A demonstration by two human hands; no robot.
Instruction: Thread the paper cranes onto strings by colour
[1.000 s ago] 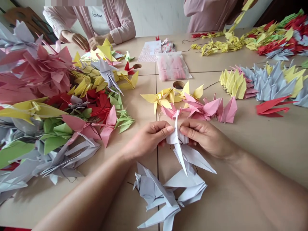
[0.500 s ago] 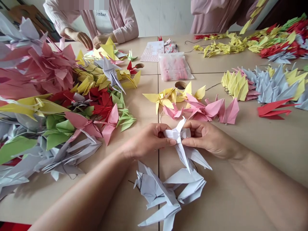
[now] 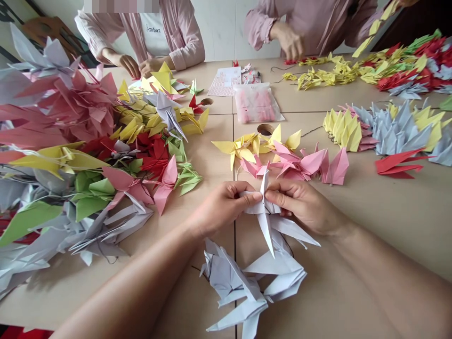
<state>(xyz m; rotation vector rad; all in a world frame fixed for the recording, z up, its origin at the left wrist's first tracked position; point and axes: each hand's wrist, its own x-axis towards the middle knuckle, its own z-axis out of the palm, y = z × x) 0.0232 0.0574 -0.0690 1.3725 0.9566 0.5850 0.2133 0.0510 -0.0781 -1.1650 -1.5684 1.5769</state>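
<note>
Between my two hands is a white paper crane (image 3: 265, 226), held just above the table. My left hand (image 3: 226, 203) is closed, pinching the crane's left side between thumb and fingers. On the other side my right hand (image 3: 305, 205) pinches it close to the middle; the fingertips behind the paper are partly hidden. Below my hands, more white paper cranes (image 3: 243, 287) lie on the table, with a dark thread running among them. Just beyond my fingers sit pink paper cranes (image 3: 303, 165) and yellow paper cranes (image 3: 243, 148).
A large heap of coloured cranes (image 3: 84, 136) fills the left side. Stacked folded cranes (image 3: 395, 125) and a red crane (image 3: 399, 162) lie right. A clear bag of pink pieces (image 3: 257, 103) lies farther back. Two people in pink shirts (image 3: 183, 33) work across the table.
My thumbs have shifted in toward the crane's middle, and its flaps sit differently. The person across at the right has brought a hand down to the cranes there. The view has shifted slightly.
</note>
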